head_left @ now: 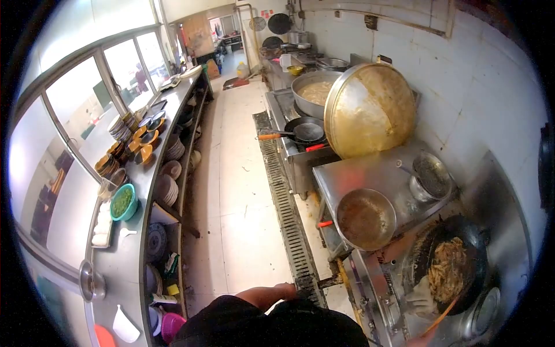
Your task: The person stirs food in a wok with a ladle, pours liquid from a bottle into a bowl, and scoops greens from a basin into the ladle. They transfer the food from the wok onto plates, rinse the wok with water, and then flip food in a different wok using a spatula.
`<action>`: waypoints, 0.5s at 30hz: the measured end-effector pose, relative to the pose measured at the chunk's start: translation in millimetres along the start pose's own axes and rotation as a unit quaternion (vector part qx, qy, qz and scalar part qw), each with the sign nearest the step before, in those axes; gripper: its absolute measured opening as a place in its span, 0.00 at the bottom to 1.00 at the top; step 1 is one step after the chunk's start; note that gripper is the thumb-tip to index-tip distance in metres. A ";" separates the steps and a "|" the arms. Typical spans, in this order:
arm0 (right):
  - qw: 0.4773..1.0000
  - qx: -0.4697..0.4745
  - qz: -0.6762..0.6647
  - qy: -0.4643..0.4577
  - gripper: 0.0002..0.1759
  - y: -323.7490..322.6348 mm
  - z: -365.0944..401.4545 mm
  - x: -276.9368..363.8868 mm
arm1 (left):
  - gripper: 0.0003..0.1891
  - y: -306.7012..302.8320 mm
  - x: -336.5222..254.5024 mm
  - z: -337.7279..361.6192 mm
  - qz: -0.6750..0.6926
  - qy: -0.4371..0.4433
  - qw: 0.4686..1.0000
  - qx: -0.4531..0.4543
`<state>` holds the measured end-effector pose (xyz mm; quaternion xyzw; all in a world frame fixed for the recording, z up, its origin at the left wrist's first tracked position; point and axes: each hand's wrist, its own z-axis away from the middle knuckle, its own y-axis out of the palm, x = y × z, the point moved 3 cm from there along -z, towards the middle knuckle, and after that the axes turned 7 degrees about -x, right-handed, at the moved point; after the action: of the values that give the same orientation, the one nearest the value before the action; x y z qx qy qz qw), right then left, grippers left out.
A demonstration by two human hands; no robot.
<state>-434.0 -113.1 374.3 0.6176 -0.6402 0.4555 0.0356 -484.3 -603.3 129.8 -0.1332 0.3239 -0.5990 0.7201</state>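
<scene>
Low in the head view, a black wok [477, 246] on the stove holds a pile of brownish sliced food [450, 269]. A utensil with an orange-brown wooden handle [441, 318] reaches into it; its working end is buried in the food. At the bottom edge my right hand [417, 342], blurred and mostly cut off, is closed at the handle's lower end. A greyish cloth [422, 299] lies over the wok's near left rim. My left hand [284, 291] is in front of my dark clothing, above the floor drain, its fingers hardly visible.
A steel pan [366, 220] and a small pot [430, 178] stand on the steel counter [329, 179]. Behind leans a large round lid [370, 110] beside a big pot [312, 95]. Left runs a shelved counter [130, 254] with bowls. A floor grate [283, 220] crosses the aisle.
</scene>
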 end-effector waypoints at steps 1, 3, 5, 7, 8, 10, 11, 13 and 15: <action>0.999 -0.010 0.013 -0.049 0.14 -7.2 -4.9 10.7 | 0.22 -0.4 0.6 0.6 -0.002 0.002 1.000 -0.013; 0.833 0.230 -0.319 0.389 0.13 18.1 -7.0 -105.6 | 0.22 16.4 13.1 -23.9 0.014 0.009 1.000 -0.022; 0.698 0.250 -0.334 0.582 0.13 20.5 -2.4 -140.4 | 0.21 24.9 17.8 -35.3 0.031 0.015 0.999 -0.029; 0.788 0.183 -0.300 0.506 0.13 -1.8 -11.8 -41.3 | 0.19 24.9 11.5 -39.6 -0.017 0.049 0.998 -0.035; 0.788 0.182 -0.300 0.506 0.13 -1.4 -13.2 -43.2 | 0.19 24.3 10.0 -40.0 -0.018 0.050 0.998 -0.035; 0.743 0.172 -0.288 0.579 0.17 4.4 -17.6 -55.3 | 0.18 24.0 6.1 -39.8 -0.035 0.087 0.995 -0.026; 0.743 0.171 -0.288 0.579 0.17 9.6 -19.6 -66.4 | 0.18 22.0 4.0 -38.0 -0.036 0.088 0.995 -0.026; 0.767 0.162 -0.293 0.548 0.21 18.5 -20.9 -88.9 | 0.18 23.4 3.8 -41.2 -0.025 0.086 0.996 -0.026; 0.795 0.159 -0.294 0.506 0.24 14.0 -24.0 -53.5 | 0.18 18.8 2.7 -35.0 0.015 0.061 0.998 -0.027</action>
<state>-445.4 -59.9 348.2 0.4540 -0.2369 0.7664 0.3878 -491.4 -594.3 91.7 -0.1105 0.3852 -0.5863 0.7040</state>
